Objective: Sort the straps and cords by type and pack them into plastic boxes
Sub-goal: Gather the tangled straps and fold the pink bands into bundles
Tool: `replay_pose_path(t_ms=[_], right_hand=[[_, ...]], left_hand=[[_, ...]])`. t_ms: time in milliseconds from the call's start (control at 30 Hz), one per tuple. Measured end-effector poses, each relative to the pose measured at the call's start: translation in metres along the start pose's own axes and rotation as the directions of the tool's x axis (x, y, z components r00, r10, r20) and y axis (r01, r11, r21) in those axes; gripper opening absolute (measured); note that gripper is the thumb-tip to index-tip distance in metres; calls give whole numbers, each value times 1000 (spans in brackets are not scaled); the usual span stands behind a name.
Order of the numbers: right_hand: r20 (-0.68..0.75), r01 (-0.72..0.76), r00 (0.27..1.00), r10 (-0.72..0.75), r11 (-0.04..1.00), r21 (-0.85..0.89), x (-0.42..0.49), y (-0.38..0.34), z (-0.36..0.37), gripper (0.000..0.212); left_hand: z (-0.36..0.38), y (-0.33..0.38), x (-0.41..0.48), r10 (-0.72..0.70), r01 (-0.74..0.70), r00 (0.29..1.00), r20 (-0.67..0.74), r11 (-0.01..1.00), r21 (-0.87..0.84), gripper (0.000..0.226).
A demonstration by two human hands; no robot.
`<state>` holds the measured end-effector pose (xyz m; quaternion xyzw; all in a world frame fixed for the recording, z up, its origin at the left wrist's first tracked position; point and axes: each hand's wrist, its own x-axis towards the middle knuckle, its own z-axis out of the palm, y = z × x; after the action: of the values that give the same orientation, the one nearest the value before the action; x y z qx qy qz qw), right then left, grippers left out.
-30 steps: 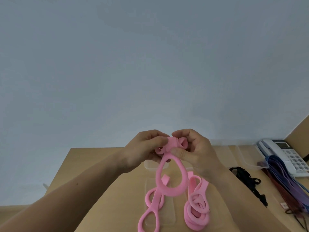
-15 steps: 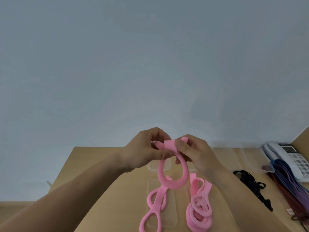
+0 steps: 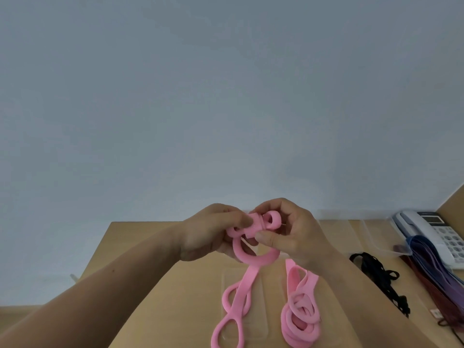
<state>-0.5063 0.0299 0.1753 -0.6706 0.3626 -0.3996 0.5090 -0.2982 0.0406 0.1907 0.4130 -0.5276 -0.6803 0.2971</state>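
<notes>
Both hands at lower centre of frame, above the table. Left hand and right hand fingers pinch the coiled top of a pink strap; the rest hangs in loops to the table. Second pink strap bundle lies just right of it. Black cord, purple straps and phone at right edge.

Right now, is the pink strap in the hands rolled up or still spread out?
Partly rolled: pink strap is coiled between left hand and right hand; its tail hangs loose to the table.
</notes>
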Motion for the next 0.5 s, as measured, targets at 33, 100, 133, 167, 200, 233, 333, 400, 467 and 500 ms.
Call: replay_pose_path(t_ms=[33, 100, 133, 167, 200, 233, 333, 400, 467, 500], right_hand=[[1, 4, 1000, -4, 1000, -16, 0, 0, 0, 37], [5, 8, 1000, -8, 999, -31, -1, 2, -1, 38], [6, 5, 1000, -5, 999, -34, -1, 3, -1, 39], [6, -2, 1000, 3, 999, -36, -1, 3, -2, 40], [2, -15, 1000, 15, 999, -37, 0, 3, -3, 41], [-4, -32, 999, 32, 999, -33, 0, 3, -5, 42], [-32, -75, 997, 75, 997, 3, 2, 3, -8, 41], [-66, -119, 991, 120, 993, 15, 5, 2, -7, 34], [-49, -159, 986, 162, 986, 57, 5, 2, -3, 35], [-32, -164, 985, 167, 983, 80, 5, 1, -1, 38]], left_hand=[[0, 0, 1, 0, 0, 1000, -3, 1000, -16, 22], [1, -1, 3, 11, -11, 999, -33, 1000, 4, 30], [2, -1, 4, 23, -22, 998, -54, 1000, 19, 36], [3, -2, 4, 44, -41, 996, -75, 998, 37, 38], [4, -3, 5, 75, -69, 992, -97, 995, 67, 37], [5, -4, 6, 115, -102, 986, -121, 989, 111, 34], [9, -7, 7, 231, -187, 957, -176, 953, 239, 27], [12, -8, 7, 304, -240, 936, -175, 919, 314, 28], [15, -8, 8, 373, -272, 909, -186, 869, 414, 30], [15, -8, 9, 405, -281, 892, -199, 843, 459, 32]])
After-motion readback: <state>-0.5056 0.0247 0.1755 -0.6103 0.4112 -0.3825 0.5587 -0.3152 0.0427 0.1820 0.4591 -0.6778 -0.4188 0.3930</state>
